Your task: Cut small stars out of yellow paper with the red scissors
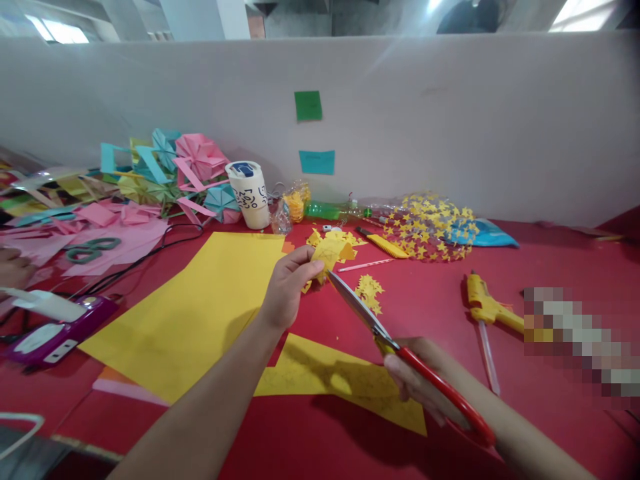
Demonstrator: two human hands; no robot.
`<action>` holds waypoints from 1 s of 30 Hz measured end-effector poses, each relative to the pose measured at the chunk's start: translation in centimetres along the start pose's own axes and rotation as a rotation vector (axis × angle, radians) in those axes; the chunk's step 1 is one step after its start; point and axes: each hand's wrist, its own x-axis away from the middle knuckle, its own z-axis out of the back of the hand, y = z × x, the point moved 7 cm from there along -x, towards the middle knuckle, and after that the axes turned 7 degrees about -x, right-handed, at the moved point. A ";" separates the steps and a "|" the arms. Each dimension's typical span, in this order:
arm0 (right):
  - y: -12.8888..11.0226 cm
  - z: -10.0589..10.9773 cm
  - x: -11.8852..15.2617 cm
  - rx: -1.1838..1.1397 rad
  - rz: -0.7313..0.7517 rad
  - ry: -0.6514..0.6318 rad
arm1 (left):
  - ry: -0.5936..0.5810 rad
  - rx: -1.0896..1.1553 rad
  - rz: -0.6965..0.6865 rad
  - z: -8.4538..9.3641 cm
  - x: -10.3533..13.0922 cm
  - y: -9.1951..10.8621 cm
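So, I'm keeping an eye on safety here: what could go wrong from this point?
The scissors in the right hand point towards the left hand, with their tips close to it, so a slip might nick it. The loose yellow stars nearby could perhaps be knocked and scattered.

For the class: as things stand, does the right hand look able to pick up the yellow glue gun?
Probably not yet: the right hand holds red-handled scissors, though nothing visible blocks its way to the yellow glue gun.
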 end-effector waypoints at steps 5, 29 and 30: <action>0.7 0.1 -0.2 0.025 0.044 0.024 | -0.037 -0.026 -0.010 -0.1 0.0 0.2; 3.3 0.4 -1.9 0.010 0.032 -0.008 | -0.050 -0.019 -0.047 -0.4 0.1 0.3; 3.1 0.4 -1.7 0.013 0.042 -0.005 | -0.059 -0.041 -0.057 -0.4 0.0 0.4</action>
